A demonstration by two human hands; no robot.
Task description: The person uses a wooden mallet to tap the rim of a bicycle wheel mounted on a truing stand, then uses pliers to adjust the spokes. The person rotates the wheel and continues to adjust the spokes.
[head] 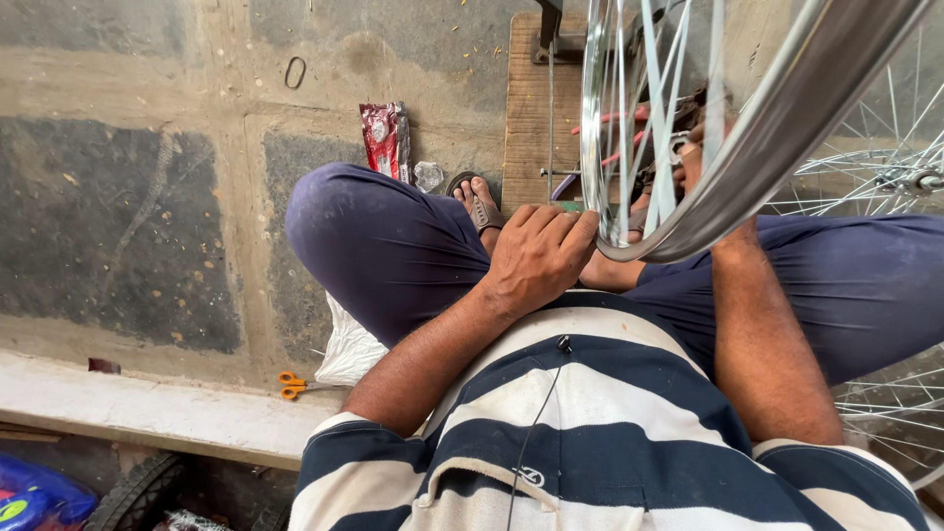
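I sit cross-legged in dark blue trousers and a striped shirt. A shiny metal bicycle wheel rim (pixel 787 128) with thin spokes stands upright over my lap. My left hand (pixel 536 258) rests on my left knee with its fingertips against the rim's lower left edge. My right hand (pixel 700 147) reaches up behind the rim and among the spokes; most of it is hidden, and its grip cannot be made out. My right forearm runs down the right side.
A wooden board (pixel 536 108) lies ahead on the concrete floor. A red foil packet (pixel 385 138) and a metal ring (pixel 294 72) lie at the upper left. Orange-handled scissors (pixel 292 384) and a white bag (pixel 349 351) are by my left thigh. Another spoked wheel (pixel 885 167) is at right.
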